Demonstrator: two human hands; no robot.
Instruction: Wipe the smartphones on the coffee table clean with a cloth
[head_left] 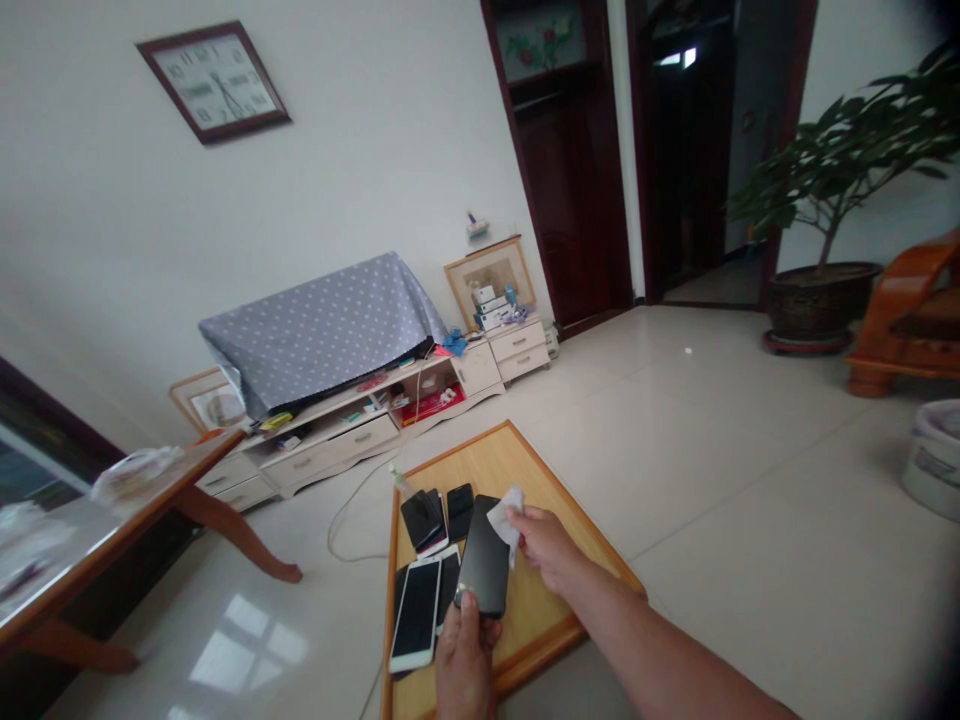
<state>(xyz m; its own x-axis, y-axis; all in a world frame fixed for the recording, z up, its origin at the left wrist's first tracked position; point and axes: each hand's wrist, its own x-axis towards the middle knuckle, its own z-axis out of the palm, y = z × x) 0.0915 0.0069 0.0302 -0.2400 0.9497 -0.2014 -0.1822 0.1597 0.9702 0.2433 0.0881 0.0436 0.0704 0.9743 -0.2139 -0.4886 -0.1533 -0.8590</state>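
A dark smartphone [484, 560] is tilted above the small wooden table [559, 520], its lower end gripped by my left hand [466, 650]. My right hand [551, 545] pinches a white tissue [506, 518] at the phone's upper right edge. Left of the held phone lies a white phone with a black screen [417, 602], partly over other phones. Farther back, several dark phones [424, 518] are stacked, with a smaller black phone [459, 498] beside them. A small clear bottle [400, 480] stands at the table's far left corner.
A white TV cabinet [364, 438] with a cloth-covered television [322, 330] runs along the wall. To the left is a longer wooden table [187, 480] holding plastic bags. A cable [334, 525] trails over the floor. A potted plant [817, 300], wooden chair [907, 310] and bucket [934, 460] stand right.
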